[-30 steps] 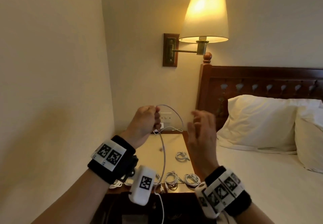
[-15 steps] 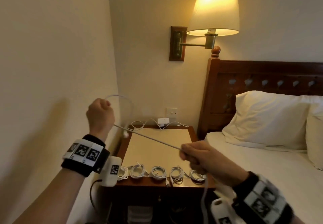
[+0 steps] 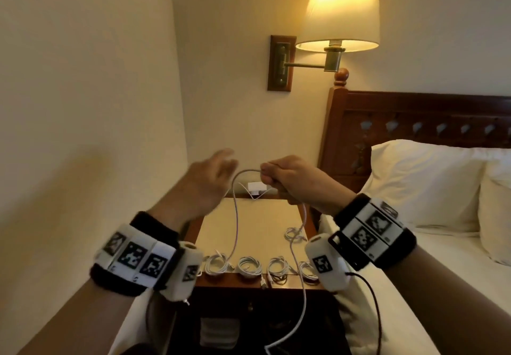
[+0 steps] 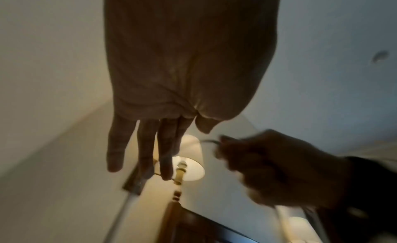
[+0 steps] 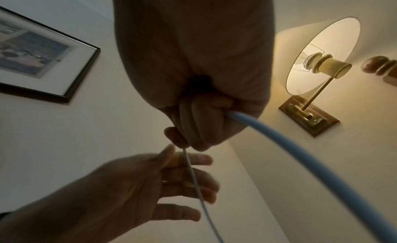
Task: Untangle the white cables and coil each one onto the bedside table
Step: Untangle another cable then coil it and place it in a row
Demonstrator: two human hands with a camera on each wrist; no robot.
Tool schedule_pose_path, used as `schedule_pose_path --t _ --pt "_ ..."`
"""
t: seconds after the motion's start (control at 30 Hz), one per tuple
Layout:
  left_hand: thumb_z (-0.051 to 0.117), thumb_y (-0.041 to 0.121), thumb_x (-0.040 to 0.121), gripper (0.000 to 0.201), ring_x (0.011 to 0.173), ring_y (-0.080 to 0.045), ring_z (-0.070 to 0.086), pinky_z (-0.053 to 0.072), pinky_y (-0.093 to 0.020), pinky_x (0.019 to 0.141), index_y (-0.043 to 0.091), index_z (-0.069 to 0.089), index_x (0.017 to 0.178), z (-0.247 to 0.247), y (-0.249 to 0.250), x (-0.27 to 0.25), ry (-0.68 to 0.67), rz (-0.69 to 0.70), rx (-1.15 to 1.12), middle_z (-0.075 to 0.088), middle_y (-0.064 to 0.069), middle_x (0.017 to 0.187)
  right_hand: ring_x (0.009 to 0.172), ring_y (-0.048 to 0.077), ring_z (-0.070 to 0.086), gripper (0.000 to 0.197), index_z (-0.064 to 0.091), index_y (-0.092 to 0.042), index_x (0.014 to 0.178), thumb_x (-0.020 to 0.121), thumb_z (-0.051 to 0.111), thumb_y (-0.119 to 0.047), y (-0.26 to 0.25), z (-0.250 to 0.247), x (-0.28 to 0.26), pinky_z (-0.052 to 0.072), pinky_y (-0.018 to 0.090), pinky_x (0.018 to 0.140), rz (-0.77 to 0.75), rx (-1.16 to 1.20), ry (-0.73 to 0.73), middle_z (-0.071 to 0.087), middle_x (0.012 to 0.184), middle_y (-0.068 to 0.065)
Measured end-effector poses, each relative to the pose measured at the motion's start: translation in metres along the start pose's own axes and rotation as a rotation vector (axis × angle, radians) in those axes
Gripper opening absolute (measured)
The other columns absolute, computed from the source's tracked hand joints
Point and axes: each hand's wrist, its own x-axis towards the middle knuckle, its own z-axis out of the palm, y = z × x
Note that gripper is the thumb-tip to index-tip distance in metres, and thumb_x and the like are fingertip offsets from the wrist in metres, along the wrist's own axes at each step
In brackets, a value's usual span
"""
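My right hand (image 3: 272, 173) grips a white cable (image 3: 235, 216) above the bedside table (image 3: 249, 224); the cable arcs left from the fist, then hangs down toward the table's front edge, and another stretch drops below the hand past the table front. In the right wrist view the right hand (image 5: 189, 128) holds the cable (image 5: 193, 175) in its curled fingers. My left hand (image 3: 213, 177) hovers just left of the arc, fingers straight and spread, holding nothing. The left hand (image 4: 150, 144) looks blurred in the left wrist view. Several coiled white cables (image 3: 250, 265) line the table's front edge.
A loose tangle of white cable (image 3: 294, 235) lies at the table's right side. A white charger (image 3: 257, 187) with thin leads sits at the back by the wall. A lit wall lamp (image 3: 338, 17) hangs above. The bed with pillows (image 3: 425, 183) is on the right.
My left hand let go of the cable and opened, moving right toward the middle. My right hand rose and now holds the cable in a loop instead of a taut line.
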Motion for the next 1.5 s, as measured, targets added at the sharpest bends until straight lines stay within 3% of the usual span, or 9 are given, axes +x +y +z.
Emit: schedule_pose_path --t 0.13,0.33,0.47,0.6,0.7,0.9,1.2,1.4,1.5 --pt "0.048 0.027 0.101 0.030 0.058 -0.008 0.053 0.032 -0.015 0.053 0.017 0.058 0.074 0.020 0.005 0.000 0.152 0.218 -0.095 0.054 0.008 0.059 0.041 0.006 0.029 0.038 0.053 -0.016 0.072 0.105 0.039 -0.029 -0.001 0.001 0.016 0.025 0.020 0.040 0.011 0.067 0.006 0.036 0.052 -0.008" --pt "0.055 0.020 0.098 0.027 0.051 -0.003 0.048 0.034 -0.010 0.051 0.021 0.056 0.070 -0.003 -0.032 0.001 0.481 0.112 -0.082 0.053 0.011 0.057 0.043 0.007 0.023 0.039 0.047 -0.017 0.072 0.106 0.034 -0.029 0.045 -0.010 -0.004 0.016 0.021 0.040 0.053 0.151 -0.041 0.030 0.053 -0.007" --pt "0.051 0.023 0.100 0.037 0.063 -0.031 0.054 0.034 -0.031 0.059 0.013 0.055 0.065 -0.022 -0.077 0.002 0.442 -0.137 0.026 0.053 -0.003 0.058 0.047 0.012 0.022 0.041 0.047 -0.017 0.068 0.104 0.037 -0.032 0.087 -0.023 -0.022 0.014 0.028 0.046 0.119 0.113 0.008 0.030 0.055 -0.003" --pt "0.040 0.026 0.104 0.036 0.122 -0.037 0.051 0.040 -0.041 0.097 0.002 0.057 0.123 -0.001 -0.074 0.002 0.040 -0.306 0.168 0.057 -0.022 0.125 0.047 0.010 0.025 0.041 0.047 -0.016 0.068 0.105 0.037 -0.030 0.092 -0.017 -0.015 0.019 0.027 0.046 0.103 0.052 0.075 0.032 0.055 -0.005" --pt "0.034 0.016 0.104 0.046 0.141 -0.022 0.031 0.020 -0.023 0.111 0.005 0.031 0.148 0.024 -0.030 -0.001 0.057 -0.057 -0.012 0.035 -0.010 0.153 0.045 0.007 0.028 0.041 0.048 -0.018 0.068 0.105 0.037 -0.030 0.077 -0.004 -0.001 0.022 0.024 0.044 0.041 -0.040 0.055 0.034 0.053 -0.010" --pt "0.047 0.022 0.102 0.027 0.060 -0.001 0.051 0.035 -0.018 0.060 0.024 0.059 0.077 0.064 -0.006 -0.002 0.077 0.308 -0.140 0.054 0.013 0.064 0.042 0.005 0.027 0.041 0.049 -0.015 0.069 0.106 0.037 -0.027 0.057 -0.004 0.006 0.021 0.021 0.042 -0.025 0.020 0.014 0.033 0.054 -0.005" --pt "0.047 0.013 0.100 0.035 0.055 -0.018 0.044 0.033 -0.020 0.052 0.014 0.050 0.066 0.017 -0.077 -0.001 0.401 -0.106 0.003 0.048 0.003 0.055 0.048 0.008 0.032 0.042 0.053 -0.018 0.066 0.105 0.039 -0.028 0.129 -0.037 -0.026 0.026 0.018 0.046 0.094 -0.044 0.096 0.039 0.054 -0.006" --pt "0.043 0.014 0.102 0.037 0.130 -0.028 0.046 0.033 -0.039 0.110 0.002 0.050 0.136 0.036 -0.046 0.004 0.173 0.025 0.123 0.053 -0.015 0.139 0.054 0.015 0.037 0.040 0.053 -0.018 0.067 0.104 0.041 -0.026 0.112 -0.024 -0.010 0.030 0.026 0.052 0.043 -0.133 0.216 0.042 0.058 -0.001" --pt "0.041 0.025 0.104 0.047 0.132 -0.020 0.044 0.032 -0.027 0.107 0.014 0.035 0.148 0.061 0.003 0.004 -0.081 0.216 0.010 0.050 -0.004 0.143 0.050 0.008 0.036 0.042 0.051 -0.021 0.063 0.104 0.041 -0.024 0.084 -0.012 0.009 0.030 0.029 0.056 -0.049 -0.162 0.204 0.041 0.053 -0.008"
